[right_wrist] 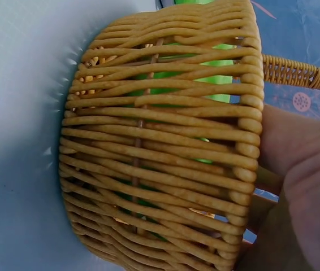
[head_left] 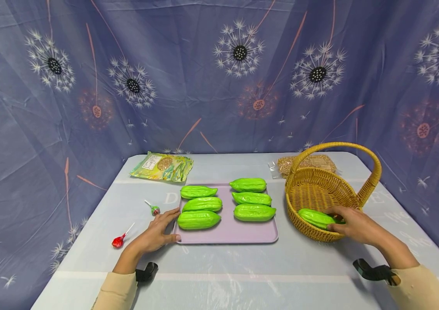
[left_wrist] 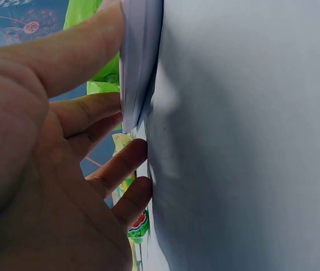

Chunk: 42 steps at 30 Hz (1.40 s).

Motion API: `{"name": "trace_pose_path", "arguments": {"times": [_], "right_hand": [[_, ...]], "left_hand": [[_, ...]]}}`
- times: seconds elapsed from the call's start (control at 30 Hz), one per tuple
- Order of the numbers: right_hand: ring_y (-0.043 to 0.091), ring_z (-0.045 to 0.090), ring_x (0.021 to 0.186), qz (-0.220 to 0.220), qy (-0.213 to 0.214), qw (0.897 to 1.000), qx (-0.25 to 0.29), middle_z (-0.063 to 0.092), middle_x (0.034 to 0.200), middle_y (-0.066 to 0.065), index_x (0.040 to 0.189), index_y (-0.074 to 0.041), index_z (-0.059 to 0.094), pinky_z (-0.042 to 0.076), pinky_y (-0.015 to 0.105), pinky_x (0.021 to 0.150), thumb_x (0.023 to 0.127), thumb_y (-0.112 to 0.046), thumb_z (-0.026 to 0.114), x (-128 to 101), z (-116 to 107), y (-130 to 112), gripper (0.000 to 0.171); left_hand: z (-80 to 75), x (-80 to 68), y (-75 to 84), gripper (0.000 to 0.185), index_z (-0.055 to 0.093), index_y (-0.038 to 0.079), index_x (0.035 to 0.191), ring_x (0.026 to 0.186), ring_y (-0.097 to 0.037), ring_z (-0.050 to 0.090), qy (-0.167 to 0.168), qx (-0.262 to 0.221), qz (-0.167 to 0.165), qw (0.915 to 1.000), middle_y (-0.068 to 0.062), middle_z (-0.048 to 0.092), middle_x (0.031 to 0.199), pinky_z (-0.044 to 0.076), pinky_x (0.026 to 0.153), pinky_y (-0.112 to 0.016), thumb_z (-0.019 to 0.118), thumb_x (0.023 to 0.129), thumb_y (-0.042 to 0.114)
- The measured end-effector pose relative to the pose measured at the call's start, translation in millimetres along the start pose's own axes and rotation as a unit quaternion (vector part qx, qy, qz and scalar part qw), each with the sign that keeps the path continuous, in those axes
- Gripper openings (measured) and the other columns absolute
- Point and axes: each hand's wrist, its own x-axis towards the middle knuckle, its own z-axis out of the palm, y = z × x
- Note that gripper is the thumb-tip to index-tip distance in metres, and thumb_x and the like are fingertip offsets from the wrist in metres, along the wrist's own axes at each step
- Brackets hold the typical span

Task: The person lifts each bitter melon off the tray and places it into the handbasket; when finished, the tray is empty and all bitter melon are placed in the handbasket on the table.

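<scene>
My right hand (head_left: 353,224) reaches over the front rim of the wicker basket (head_left: 316,183) and grips a bright green, ridged bitter melon (head_left: 315,218) inside it. In the right wrist view, the basket's woven side (right_wrist: 165,135) hides most of the melon and my fingers. My left hand (head_left: 157,230) rests against the left edge of the lilac tray (head_left: 238,237), thumb at the near corner and fingers spread along the side. On the tray lie two columns of green melons, a left one (head_left: 199,220) and a right one (head_left: 254,212).
A red lollipop (head_left: 118,241) and a green lollipop (head_left: 155,210) lie left of the tray. At the back are a green-yellow food packet (head_left: 163,167) and a clear bag of brown grains (head_left: 285,165). The basket's tall handle (head_left: 375,172) arches above it. A patterned curtain (head_left: 188,77) hangs behind.
</scene>
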Motion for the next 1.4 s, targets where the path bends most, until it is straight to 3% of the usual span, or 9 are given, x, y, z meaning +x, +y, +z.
{"name": "trace_pose_path", "arguments": {"times": [0.27, 0.67, 1.0, 1.4], "right_hand": [[0.022, 0.062, 0.094, -0.009, -0.004, 1.000, -0.010, 0.067, 0.106, 0.006, 0.117, -0.004, 0.063, 0.047, 0.041, 0.075, 0.085, -0.031, 0.068, -0.2, -2.3, 1.0, 0.042], [0.014, 0.057, 0.089, -0.020, -0.030, 0.999, -0.009, 0.065, 0.101, 0.000, 0.118, -0.004, 0.063, 0.045, 0.031, 0.071, 0.087, -0.027, 0.065, -0.7, -5.3, 5.0, 0.039], [0.030, 0.063, 0.098, -0.033, -0.012, 0.999, 0.011, 0.068, 0.108, 0.009, 0.117, -0.001, 0.062, 0.050, 0.043, 0.079, 0.087, -0.033, 0.066, 0.9, -2.5, 2.3, 0.044], [0.018, 0.061, 0.094, -0.026, -0.020, 0.999, 0.004, 0.067, 0.106, 0.004, 0.116, -0.006, 0.064, 0.047, 0.032, 0.074, 0.087, -0.034, 0.065, 2.7, -1.3, -0.2, 0.040]], "left_hand": [[-0.2, 0.0, 0.9, 0.073, 0.038, 0.000, 0.142, 0.135, -0.042, 0.025, -0.002, -0.004, -0.003, 1.0000, -0.015, 0.032, 0.152, 0.018, 0.104, -0.066, 0.072, 0.082, 0.025], [0.3, 0.2, 0.3, 0.073, 0.038, 0.001, 0.143, 0.135, -0.041, 0.026, -0.005, 0.000, -0.004, 1.0000, -0.015, 0.031, 0.152, 0.018, 0.104, -0.065, 0.072, 0.082, 0.026], [-0.1, 0.0, 0.1, 0.074, 0.038, 0.001, 0.143, 0.134, -0.040, 0.027, -0.002, 0.005, -0.003, 1.0000, -0.015, 0.032, 0.152, 0.019, 0.104, -0.065, 0.072, 0.082, 0.026], [0.2, 0.1, -0.2, 0.074, 0.038, 0.001, 0.143, 0.134, -0.039, 0.028, -0.004, 0.010, -0.004, 0.9999, -0.014, 0.032, 0.152, 0.020, 0.104, -0.064, 0.072, 0.082, 0.027]]}}
